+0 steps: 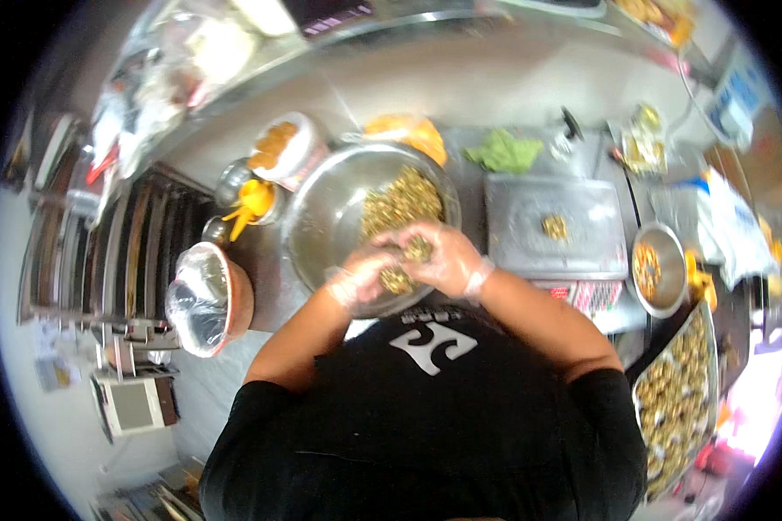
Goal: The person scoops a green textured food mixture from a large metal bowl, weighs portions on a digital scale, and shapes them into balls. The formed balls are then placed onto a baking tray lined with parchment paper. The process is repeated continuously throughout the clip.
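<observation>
Both hands wear clear plastic gloves and meet over the near rim of a large steel bowl (326, 241). My left hand (365, 273) holds a clump of nut-and-seed mixture (396, 280). Another clump (418, 249) sits in the fingers of my right hand (453, 260), just above the first. Loose mixture (407, 198) lies in the far right part of the bowl. Right of it, one lump (554, 226) rests on the metal pan (528, 254) of a digital scale.
At left stand a plastic-covered tub (241, 293), a yellow funnel (254, 198) and a white bucket (309, 153). A green cloth (505, 151) lies behind the scale. A small steel bowl (674, 273) and a tray of lumps (678, 391) are at right.
</observation>
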Available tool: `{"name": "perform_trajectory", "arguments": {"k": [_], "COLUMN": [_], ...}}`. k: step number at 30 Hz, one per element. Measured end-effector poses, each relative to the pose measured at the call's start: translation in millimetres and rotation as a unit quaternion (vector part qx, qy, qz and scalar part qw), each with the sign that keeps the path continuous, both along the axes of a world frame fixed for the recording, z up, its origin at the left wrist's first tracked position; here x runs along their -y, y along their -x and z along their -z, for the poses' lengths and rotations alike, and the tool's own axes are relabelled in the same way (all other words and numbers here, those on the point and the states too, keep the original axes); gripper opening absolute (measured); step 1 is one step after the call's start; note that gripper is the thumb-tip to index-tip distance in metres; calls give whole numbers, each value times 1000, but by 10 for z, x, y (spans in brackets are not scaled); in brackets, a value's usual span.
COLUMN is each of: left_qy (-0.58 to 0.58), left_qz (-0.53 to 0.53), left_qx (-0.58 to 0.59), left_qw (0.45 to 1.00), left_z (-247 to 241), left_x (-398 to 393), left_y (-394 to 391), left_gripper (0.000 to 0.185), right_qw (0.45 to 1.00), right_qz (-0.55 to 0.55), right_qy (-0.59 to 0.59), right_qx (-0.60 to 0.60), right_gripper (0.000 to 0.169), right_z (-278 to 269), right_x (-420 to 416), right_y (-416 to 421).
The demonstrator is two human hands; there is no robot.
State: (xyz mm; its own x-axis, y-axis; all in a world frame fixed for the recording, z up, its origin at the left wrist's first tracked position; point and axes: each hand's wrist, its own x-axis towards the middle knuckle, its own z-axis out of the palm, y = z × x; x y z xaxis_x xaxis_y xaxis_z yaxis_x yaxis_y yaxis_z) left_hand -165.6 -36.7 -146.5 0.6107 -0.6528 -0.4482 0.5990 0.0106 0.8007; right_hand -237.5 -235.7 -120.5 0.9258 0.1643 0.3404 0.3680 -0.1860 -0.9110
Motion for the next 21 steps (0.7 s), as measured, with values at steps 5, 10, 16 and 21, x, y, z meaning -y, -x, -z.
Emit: {"name": "perform_trajectory", "arguments": {"k": [5, 10, 16, 21], "left_qy": [-31, 10, 6, 37], "left_qz": [10, -53, -91, -72], "left_qx": [20, -39, -52, -46], "left_qw": [999, 998, 994, 996], "left_z": [92, 352, 400, 266], "left_x": [-51, -370, -474, -339], "left_y": [-13, -22, -13, -7], "left_gripper": [30, 30, 29, 34], "right_qw": [969, 826, 742, 780], "right_qz": [246, 468, 410, 283], "right_qy": [7, 307, 475, 538], "right_qx": [-13, -66, -234, -145], "right_gripper": [37, 47, 50, 47], "right_z": [117, 739, 446, 401], "right_x": [524, 1939, 2123, 1696], "right_y": [164, 443, 683, 603]}}
